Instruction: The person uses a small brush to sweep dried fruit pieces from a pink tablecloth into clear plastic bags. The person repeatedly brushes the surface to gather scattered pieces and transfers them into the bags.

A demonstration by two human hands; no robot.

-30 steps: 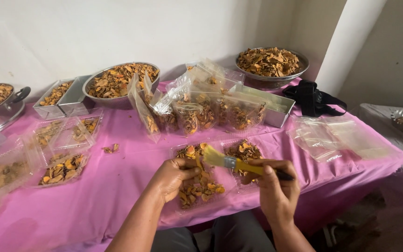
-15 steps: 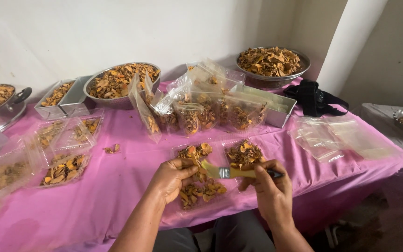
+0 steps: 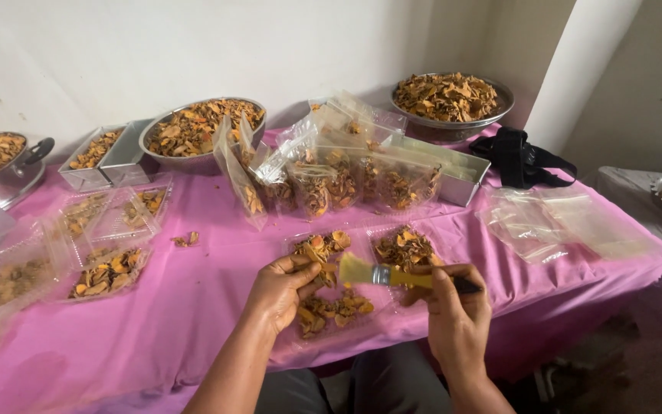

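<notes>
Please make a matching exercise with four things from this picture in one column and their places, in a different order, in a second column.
1. paintbrush
2. black bag
3. empty clear bags
4. metal pot

a. far left edge of the table
b. flat on the pink cloth, right side
c. in the right hand
d. at the back right, beside a bowl of dried pieces

Pairs: 1-c, 2-d, 3-b, 4-a
</notes>
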